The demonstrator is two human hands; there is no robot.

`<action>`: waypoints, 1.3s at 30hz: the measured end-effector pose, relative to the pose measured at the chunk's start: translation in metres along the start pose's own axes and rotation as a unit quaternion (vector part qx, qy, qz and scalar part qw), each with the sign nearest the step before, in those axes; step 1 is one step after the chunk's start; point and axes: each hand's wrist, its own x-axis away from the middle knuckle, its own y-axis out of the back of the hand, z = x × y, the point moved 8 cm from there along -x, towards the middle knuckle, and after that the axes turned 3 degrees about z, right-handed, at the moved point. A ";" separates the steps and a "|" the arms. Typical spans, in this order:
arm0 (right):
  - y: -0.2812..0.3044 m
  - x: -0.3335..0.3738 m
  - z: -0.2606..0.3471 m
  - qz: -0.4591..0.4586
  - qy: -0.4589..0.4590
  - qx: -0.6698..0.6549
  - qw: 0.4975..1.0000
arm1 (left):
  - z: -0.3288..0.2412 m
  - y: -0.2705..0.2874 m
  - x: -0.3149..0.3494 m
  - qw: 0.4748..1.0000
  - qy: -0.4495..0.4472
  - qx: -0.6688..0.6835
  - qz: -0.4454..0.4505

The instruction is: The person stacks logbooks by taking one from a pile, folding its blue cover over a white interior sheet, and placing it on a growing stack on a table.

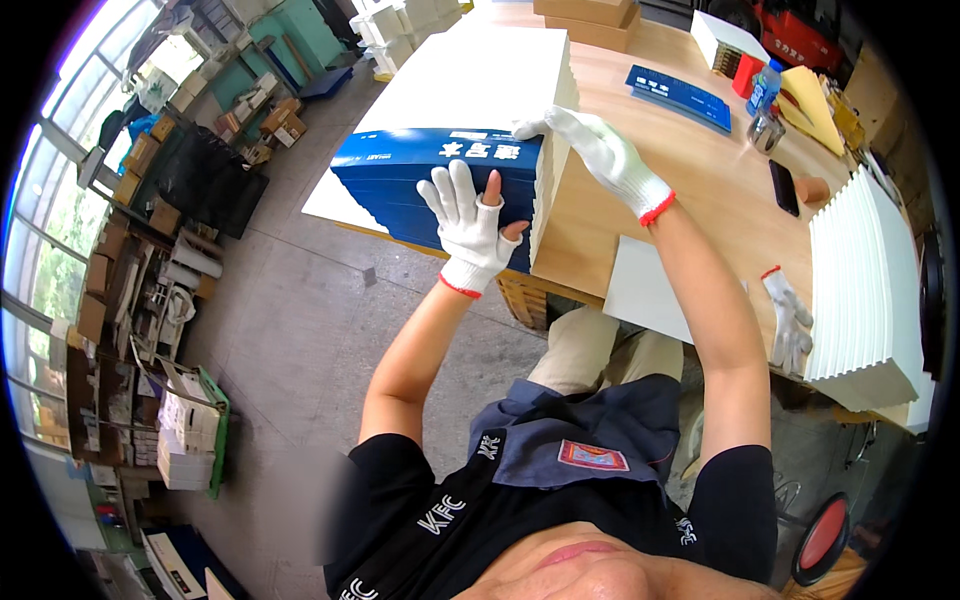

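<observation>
A tall stack of blue-covered sketch pads (395, 185) stands at the table's left edge, against a bigger white stack (475, 85). My left hand (470, 225) lies on the near blue side of the stack with its fingers apart; its white, red-cuffed glove leaves two fingertips bare. At the stack's upper right corner, my right hand (605, 160) has its fingers stretched out, the tips at the top edge. It wears a full white glove with a red cuff. Neither hand is closed round anything. A white sheet (648, 285) lies near the right forearm.
Farther back on the wooden table (610, 90) lies a blue pad (680, 97). A drink bottle (765, 85), metal cup (766, 132) and phone (784, 188) stand or lie at right. A spare glove (788, 320) is beside another white stack (855, 285). Cluttered shelves (110, 300) line the left.
</observation>
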 end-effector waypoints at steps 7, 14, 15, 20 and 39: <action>0.000 0.004 -0.008 0.000 0.034 0.071 0.997 | -0.023 -0.010 0.003 1.000 0.026 0.004 0.013; 0.003 0.008 -0.001 -0.047 0.110 0.139 0.983 | -0.034 0.007 0.001 0.996 -0.083 0.039 -0.011; 0.003 0.009 -0.001 -0.060 0.134 0.148 0.978 | -0.019 0.007 0.002 0.998 -0.041 0.035 -0.019; -0.001 0.012 -0.009 -0.078 0.116 0.111 0.984 | 0.013 0.001 0.003 0.996 0.091 -0.005 -0.005; -0.007 0.011 0.007 -0.031 0.086 0.168 0.982 | 0.001 0.010 -0.022 0.995 0.045 -0.027 -0.090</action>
